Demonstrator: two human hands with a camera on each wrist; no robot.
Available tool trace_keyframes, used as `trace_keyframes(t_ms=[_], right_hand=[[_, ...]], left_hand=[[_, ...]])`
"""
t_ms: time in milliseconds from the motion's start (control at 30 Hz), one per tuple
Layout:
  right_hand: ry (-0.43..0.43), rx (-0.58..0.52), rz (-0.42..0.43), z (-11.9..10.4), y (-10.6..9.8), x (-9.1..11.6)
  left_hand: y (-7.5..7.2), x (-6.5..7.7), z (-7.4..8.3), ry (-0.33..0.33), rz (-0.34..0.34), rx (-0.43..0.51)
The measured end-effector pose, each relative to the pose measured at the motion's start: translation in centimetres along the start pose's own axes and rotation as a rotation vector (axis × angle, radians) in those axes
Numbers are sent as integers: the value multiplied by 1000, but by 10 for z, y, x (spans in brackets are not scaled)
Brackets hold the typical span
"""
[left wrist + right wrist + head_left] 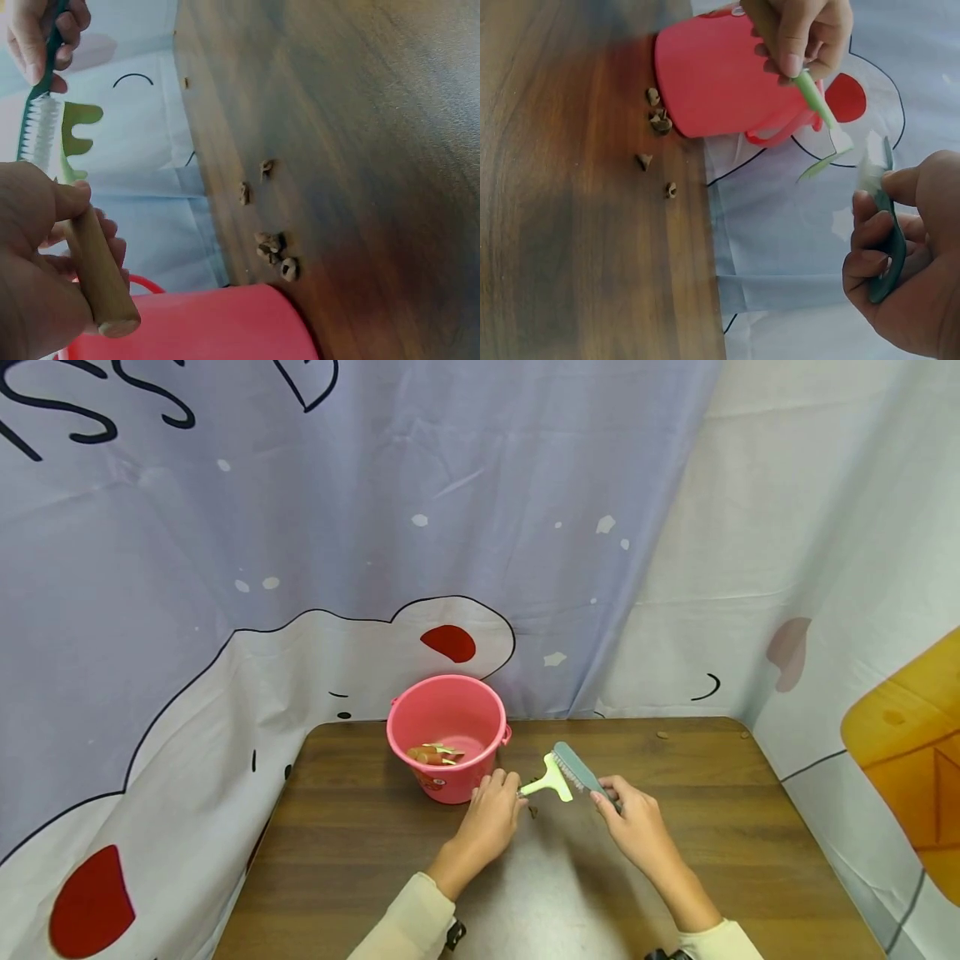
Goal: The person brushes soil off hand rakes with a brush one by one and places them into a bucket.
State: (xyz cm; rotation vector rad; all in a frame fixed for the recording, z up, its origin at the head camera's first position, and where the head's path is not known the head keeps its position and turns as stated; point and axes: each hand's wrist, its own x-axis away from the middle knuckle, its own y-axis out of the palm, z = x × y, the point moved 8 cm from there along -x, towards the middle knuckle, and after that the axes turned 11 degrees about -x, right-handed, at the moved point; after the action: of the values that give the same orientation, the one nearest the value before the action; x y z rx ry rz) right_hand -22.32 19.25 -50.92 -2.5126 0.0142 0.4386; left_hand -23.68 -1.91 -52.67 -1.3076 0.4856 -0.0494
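My left hand (pixel 491 814) grips the wooden handle (pixel 101 277) of a small toy garden rake with a light green pronged head (pixel 553 779). The head points to the right, beside the pink bucket (pixel 450 789). In my right hand (pixel 637 822) is a grey-green brush (pixel 576 765), held by its handle, its white bristles (pixel 39 135) turned toward the rake's head. Bristles and rake head are close together above the table. Below them, several small brown clumps (pixel 660 121) lie on the wood near the bucket's base.
The bucket stands at the back of the brown wooden table (pixel 345 843), with wooden-handled tools (pixel 435 754) inside it. A printed curtain (pixel 480 527) hangs close behind the table's back edge and along its sides.
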Motion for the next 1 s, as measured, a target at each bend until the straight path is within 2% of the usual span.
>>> trace_keyframes(t_ms=[200, 367, 533, 700, 833, 1000], right_hand=[[31, 3, 38, -6, -5, -1], [35, -23, -1, -15, 1, 0], [55, -66, -45, -19, 12, 2], [52, -88, -24, -18, 16, 1], [55, -106, -14, -14, 17, 1], [134, -166, -36, -1, 18, 2]], left_hand=[[8, 0, -5, -35, 14, 98], [16, 0, -9, -38, 36, 131], [20, 1, -8, -8, 61, 140], [20, 4, -4, 45, 103, 150], [17, 6, -3, 63, 145, 159], [15, 8, -4, 74, 161, 167]])
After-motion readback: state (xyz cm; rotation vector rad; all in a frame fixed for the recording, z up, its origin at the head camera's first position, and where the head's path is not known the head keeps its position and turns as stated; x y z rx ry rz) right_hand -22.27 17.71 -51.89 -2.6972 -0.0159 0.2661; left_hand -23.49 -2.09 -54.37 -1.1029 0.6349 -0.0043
